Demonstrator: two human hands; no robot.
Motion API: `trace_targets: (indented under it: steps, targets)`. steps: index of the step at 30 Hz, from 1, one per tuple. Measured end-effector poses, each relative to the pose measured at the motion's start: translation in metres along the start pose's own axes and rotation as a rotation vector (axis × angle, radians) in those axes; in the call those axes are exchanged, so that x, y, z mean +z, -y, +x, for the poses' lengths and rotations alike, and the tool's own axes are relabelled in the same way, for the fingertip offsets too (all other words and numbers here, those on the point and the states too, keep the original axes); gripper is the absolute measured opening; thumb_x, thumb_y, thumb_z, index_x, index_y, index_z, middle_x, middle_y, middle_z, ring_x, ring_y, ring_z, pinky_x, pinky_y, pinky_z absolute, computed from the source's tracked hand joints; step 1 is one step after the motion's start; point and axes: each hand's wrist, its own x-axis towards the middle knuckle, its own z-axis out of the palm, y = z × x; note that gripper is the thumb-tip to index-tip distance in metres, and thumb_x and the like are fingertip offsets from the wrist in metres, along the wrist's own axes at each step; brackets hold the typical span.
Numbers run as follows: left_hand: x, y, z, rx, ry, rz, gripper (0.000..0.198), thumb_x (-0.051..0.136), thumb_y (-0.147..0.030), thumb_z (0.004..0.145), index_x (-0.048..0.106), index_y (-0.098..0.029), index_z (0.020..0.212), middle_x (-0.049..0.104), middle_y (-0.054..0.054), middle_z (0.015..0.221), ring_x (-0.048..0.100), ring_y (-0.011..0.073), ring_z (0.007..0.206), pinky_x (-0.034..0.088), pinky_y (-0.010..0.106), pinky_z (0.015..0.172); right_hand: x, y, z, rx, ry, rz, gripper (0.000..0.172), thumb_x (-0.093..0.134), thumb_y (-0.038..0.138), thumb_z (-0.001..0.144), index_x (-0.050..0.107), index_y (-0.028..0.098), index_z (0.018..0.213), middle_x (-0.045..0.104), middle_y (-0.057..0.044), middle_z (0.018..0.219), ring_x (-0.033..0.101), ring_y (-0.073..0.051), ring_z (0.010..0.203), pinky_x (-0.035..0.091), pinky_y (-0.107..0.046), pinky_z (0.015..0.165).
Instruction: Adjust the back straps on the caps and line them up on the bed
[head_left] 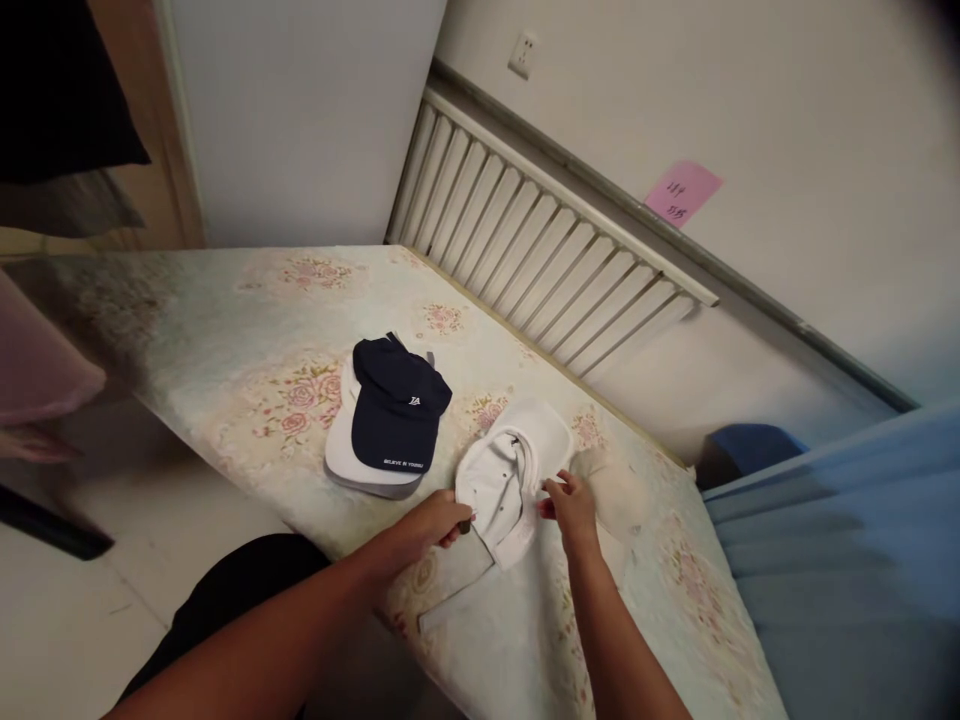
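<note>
A white baseball cap (487, 485) lies upside down on the flowered bed cover, its hollow inside facing up and its brim (551, 430) pointing away from me. My left hand (444, 518) is closed on the cap's near-left edge, with a small dark metal piece, perhaps the strap buckle, at the fingertips. Beside the cap's right edge is my right hand (568, 505), fingers bent and apart; whether they touch the cloth I cannot tell. A beige cap (611, 490) rests just beyond that hand. Left of the white cap, a navy cap (397, 400) with white lettering sits on top of other pale caps (339, 450).
The flowered bed cover (247, 330) spreads beneath everything. A white slatted rail (525, 220) runs along the wall at the back. On the right hangs a blue curtain (847, 540), with a dark blue object (754, 450) behind it. Part of another person's hand (37, 443) shows at far left.
</note>
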Motion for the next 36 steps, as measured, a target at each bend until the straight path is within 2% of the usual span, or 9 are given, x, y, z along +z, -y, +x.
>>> trace_targets:
  steps: [4, 7, 10, 13, 17, 20, 25, 31, 36]
  targets:
    - [0.0, -0.002, -0.001, 0.0, 0.023, -0.078, 0.016, 0.053, -0.032, 0.069, 0.054, -0.015, 0.07, 0.042, -0.006, 0.045, 0.033, 0.0078, 0.039, 0.022, 0.023, 0.042, 0.003, -0.011, -0.041, -0.091, 0.005, -0.087, 0.04, 0.056, 0.032, 0.07, 0.059, 0.013, 0.106, 0.059, 0.005, 0.058, 0.055, -0.013, 0.042, 0.046, -0.025, 0.045]
    - [0.001, -0.003, 0.0, -0.006, 0.045, -0.098, 0.018, 0.054, -0.032, 0.068, 0.057, -0.014, 0.072, 0.041, -0.006, 0.046, 0.033, 0.0077, 0.04, 0.021, 0.023, 0.043, 0.008, -0.021, -0.086, -0.357, 0.138, -0.277, 0.026, 0.05, 0.028, 0.078, 0.064, 0.016, 0.096, 0.063, 0.0, 0.067, 0.06, -0.016, 0.057, 0.049, -0.028, 0.058]
    - [0.003, -0.002, 0.0, -0.001, 0.09, -0.132, 0.02, 0.055, -0.032, 0.067, 0.058, -0.013, 0.073, 0.046, -0.005, 0.05, 0.036, 0.0076, 0.042, 0.023, 0.022, 0.043, 0.01, -0.032, -0.125, -0.614, 0.251, -0.371, 0.026, 0.044, 0.018, 0.081, 0.065, 0.02, 0.095, 0.066, -0.005, 0.087, 0.062, -0.019, 0.082, 0.049, -0.032, 0.075]
    - [0.004, -0.002, 0.0, -0.006, 0.099, -0.155, 0.021, 0.056, -0.032, 0.067, 0.058, -0.013, 0.072, 0.049, -0.004, 0.054, 0.037, 0.0077, 0.044, 0.024, 0.023, 0.044, 0.005, -0.042, -0.144, -0.721, 0.198, -0.378, 0.034, 0.039, 0.011, 0.081, 0.064, 0.023, 0.101, 0.065, -0.006, 0.097, 0.06, -0.019, 0.091, 0.049, -0.034, 0.082]
    - [0.005, -0.004, -0.001, -0.01, 0.086, -0.162, 0.021, 0.058, -0.032, 0.066, 0.057, -0.012, 0.072, 0.049, -0.004, 0.054, 0.038, 0.0073, 0.044, 0.025, 0.023, 0.045, -0.007, -0.048, -0.144, -0.626, 0.053, -0.381, 0.028, 0.041, 0.015, 0.082, 0.064, 0.021, 0.098, 0.067, -0.006, 0.092, 0.062, -0.019, 0.086, 0.05, -0.032, 0.077]
    - [0.006, -0.005, -0.001, -0.007, 0.09, -0.183, 0.026, 0.059, -0.037, 0.067, 0.056, -0.012, 0.074, 0.051, -0.004, 0.058, 0.039, 0.0068, 0.044, 0.027, 0.022, 0.046, -0.005, -0.046, -0.139, -0.55, 0.071, -0.371, 0.025, 0.042, 0.019, 0.083, 0.065, 0.02, 0.093, 0.068, -0.004, 0.084, 0.063, -0.018, 0.076, 0.05, -0.03, 0.07]
    - [0.006, -0.005, -0.002, -0.001, 0.082, -0.225, 0.034, 0.057, -0.048, 0.069, 0.051, -0.015, 0.076, 0.046, -0.006, 0.054, 0.04, 0.0071, 0.044, 0.027, 0.022, 0.047, 0.021, -0.037, -0.134, -0.513, 0.126, -0.329, 0.025, 0.043, 0.021, 0.084, 0.066, 0.019, 0.094, 0.069, -0.005, 0.087, 0.064, -0.018, 0.078, 0.05, -0.03, 0.072]
    - [0.004, -0.008, -0.007, 0.022, 0.105, -0.25, 0.036, 0.058, -0.05, 0.07, 0.047, -0.016, 0.072, 0.044, -0.007, 0.05, 0.041, 0.0073, 0.043, 0.028, 0.022, 0.047, 0.045, -0.031, -0.127, -0.531, 0.029, -0.337, 0.026, 0.048, 0.021, 0.082, 0.062, 0.018, 0.103, 0.067, -0.008, 0.094, 0.062, -0.02, 0.085, 0.049, -0.033, 0.077]
    - [0.004, -0.01, -0.008, 0.042, 0.108, -0.216, 0.036, 0.056, -0.05, 0.072, 0.048, -0.016, 0.072, 0.045, -0.006, 0.05, 0.041, 0.0073, 0.043, 0.027, 0.022, 0.045, 0.058, -0.025, -0.119, -0.666, 0.026, -0.455, 0.024, 0.049, 0.022, 0.084, 0.059, 0.02, 0.106, 0.061, -0.01, 0.101, 0.057, -0.023, 0.095, 0.046, -0.037, 0.084]
